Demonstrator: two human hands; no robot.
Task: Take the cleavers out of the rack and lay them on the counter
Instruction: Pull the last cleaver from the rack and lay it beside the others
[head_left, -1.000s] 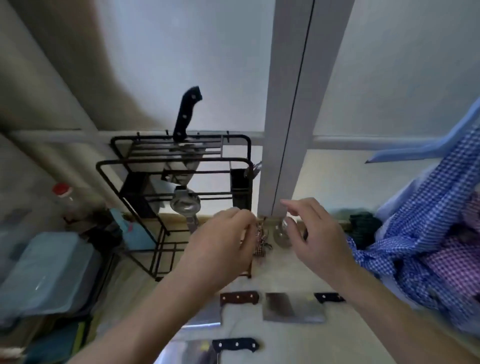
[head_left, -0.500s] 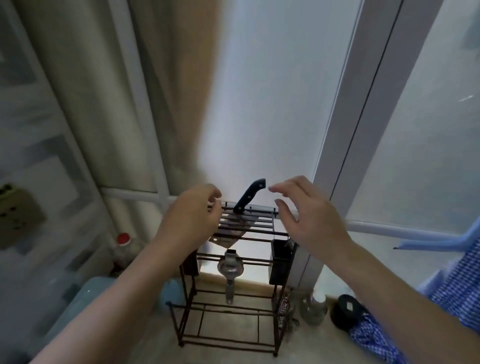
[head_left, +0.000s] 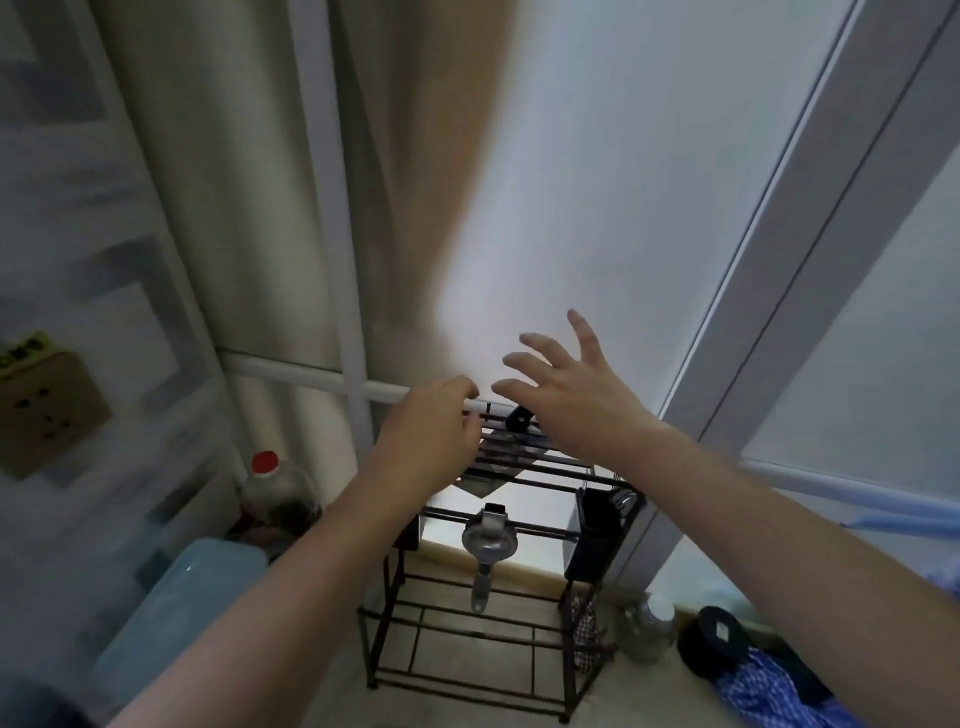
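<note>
1. The last cleaver (head_left: 500, 457) stands in the black wire rack (head_left: 524, 525), handle up, tilted right.
2. Right hand (head_left: 571, 400), fingers spread and empty, hovers just above the handle, nearest.
3. Left hand (head_left: 428, 431) curls loosely by the rack's top; whether it touches is unclear.

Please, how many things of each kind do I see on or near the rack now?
Cleaver in the rack: 1
Wire rack: 1
Hanging metal utensil: 1
Black holder on the rack: 1
Bottle with red cap: 1
Clear jar: 1
Hands, left hand and right hand: 2
Total: 8
</note>
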